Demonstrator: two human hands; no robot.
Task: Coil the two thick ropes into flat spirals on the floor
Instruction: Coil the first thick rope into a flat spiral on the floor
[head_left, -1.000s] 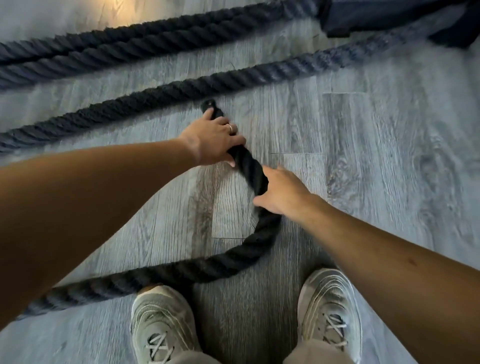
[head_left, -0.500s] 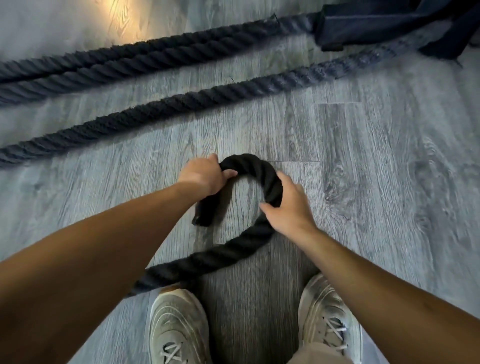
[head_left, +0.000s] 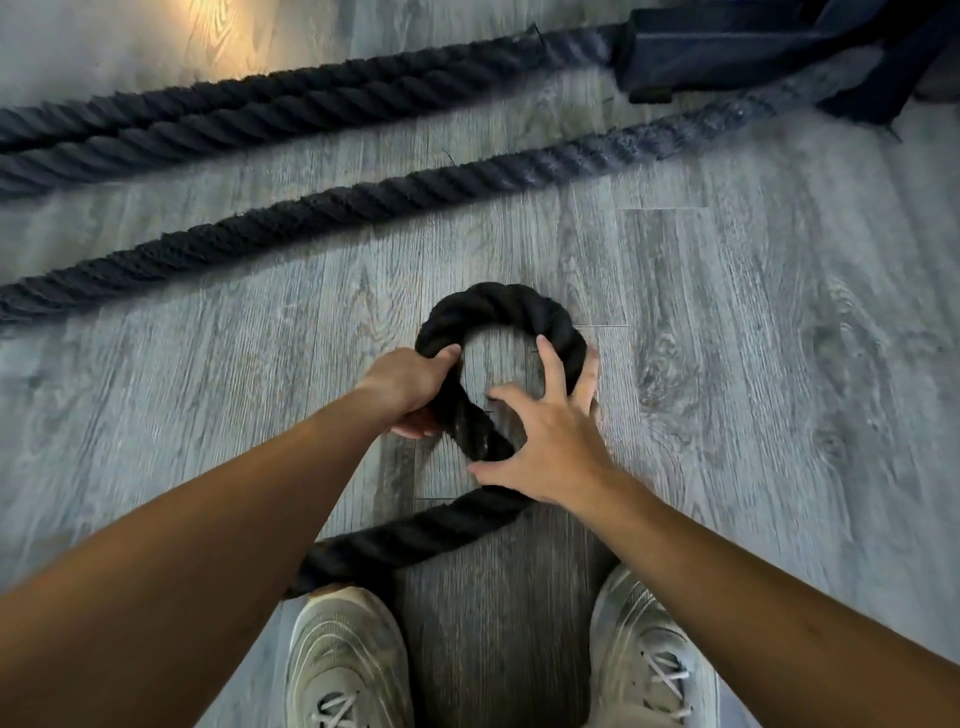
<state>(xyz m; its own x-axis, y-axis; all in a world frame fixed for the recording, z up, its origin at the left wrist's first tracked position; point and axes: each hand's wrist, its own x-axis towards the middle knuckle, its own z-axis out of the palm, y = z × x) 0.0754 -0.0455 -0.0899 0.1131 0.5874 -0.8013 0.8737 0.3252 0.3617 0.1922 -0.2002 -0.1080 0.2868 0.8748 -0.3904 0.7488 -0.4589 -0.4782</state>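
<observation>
One thick twisted rope (head_left: 498, 312) in tight loop; left hand (head_left: 410, 384) grips it, right hand (head_left: 550, 441) prob. splayed on top.

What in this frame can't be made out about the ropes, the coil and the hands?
Head view only:
- Black rope: its end is hidden under the left hand and right hand; its tail vanishes behind the left forearm.
- Grey ropes: cut off by the left edge; their far ends run under a dark object, itself cut by the top edge and unidentifiable.
- Shoes: cropped at the bottom edge.
</observation>
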